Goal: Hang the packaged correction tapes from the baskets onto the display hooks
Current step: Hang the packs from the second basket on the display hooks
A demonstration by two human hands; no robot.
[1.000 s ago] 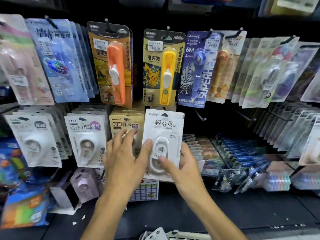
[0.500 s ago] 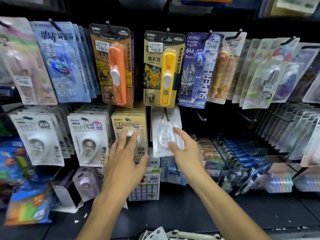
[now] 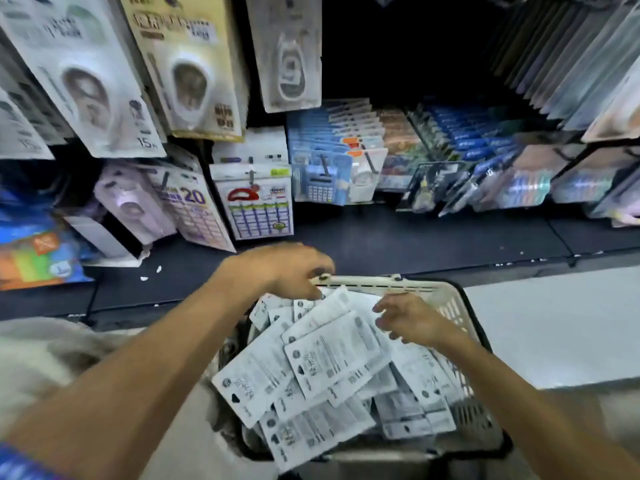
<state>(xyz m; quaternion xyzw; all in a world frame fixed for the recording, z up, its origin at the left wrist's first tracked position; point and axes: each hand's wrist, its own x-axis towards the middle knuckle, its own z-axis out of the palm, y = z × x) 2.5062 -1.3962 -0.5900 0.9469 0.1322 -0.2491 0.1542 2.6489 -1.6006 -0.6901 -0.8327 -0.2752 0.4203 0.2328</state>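
A cream plastic basket (image 3: 381,282) sits below me, filled with several white packaged correction tapes (image 3: 332,362) lying face down in a loose pile. My left hand (image 3: 287,271) hovers at the basket's far rim, fingers curled down onto the top packs; blur hides whether it grips one. Over the pile's right side is my right hand (image 3: 408,320), fingers apart and holding nothing. One white correction tape pack (image 3: 287,53) hangs on a display hook above the basket.
More packs hang at upper left (image 3: 93,91), beside a yellow-carded one (image 3: 194,74). Sticker and calculator cards (image 3: 256,202) and rows of pens (image 3: 485,168) line the dark shelf ledge (image 3: 381,244). Pale floor (image 3: 554,323) lies right of the basket.
The white pack left my hands and now hangs on the hook. Both hands dropped from the display down to the basket, and my view tilted downward.
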